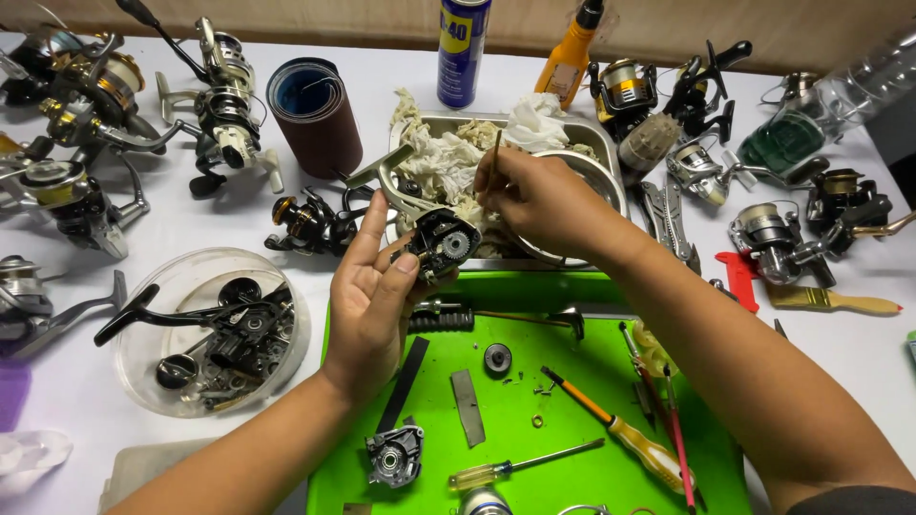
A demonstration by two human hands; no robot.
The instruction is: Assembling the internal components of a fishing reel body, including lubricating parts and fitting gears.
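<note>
My left hand (372,296) holds an opened fishing reel body (437,238) above the green tray (572,291), its gears facing up and its grey foot pointing up-left. My right hand (539,200) pinches a thin stick-like tool (493,157) just right of the reel, its lower tip near the gears. Behind both hands sits a metal tray (596,133) filled with white rags (448,157).
On the green tray lie a reel side cover (394,456), screwdrivers (620,434), a small gear (497,359) and strips. A clear bowl of reel parts (205,329) stands left. Several reels, a sandpaper roll (315,114), spray can (462,48), brush (830,300) and pliers (673,219) surround them.
</note>
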